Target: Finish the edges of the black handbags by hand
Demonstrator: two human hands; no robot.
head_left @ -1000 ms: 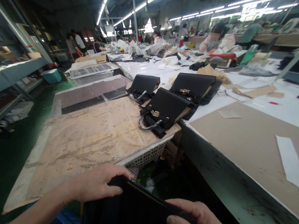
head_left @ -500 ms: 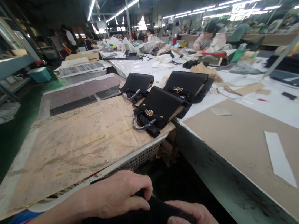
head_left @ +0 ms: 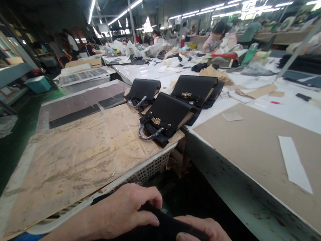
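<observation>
Low in the view, my left hand [head_left: 130, 210] pinches the top edge of a dark black piece of material [head_left: 166, 225] between thumb and bent fingers. My right hand [head_left: 207, 238] grips the same edge further right, thumb on the near side and fingers over the far side. The piece hangs close to my body, and its lower part merges into shadow, so I cannot tell its exact kind. Beyond my hands, a black handbag [head_left: 169, 113] with a gold clasp and wrapped handle lies on the wooden board [head_left: 82, 161].
Behind it are another black handbag [head_left: 194, 87] and a smaller-looking one [head_left: 143, 89]. A perforated white basket [head_left: 153, 168] sits under the board. To the right, a table with a beige sheet [head_left: 252, 150] bears a white strip [head_left: 294, 162]. Several people work further back.
The view has turned slightly to the right, so the bags and tables sit further left. Both hands keep their hold on the black material, which is tilted a little differently.
</observation>
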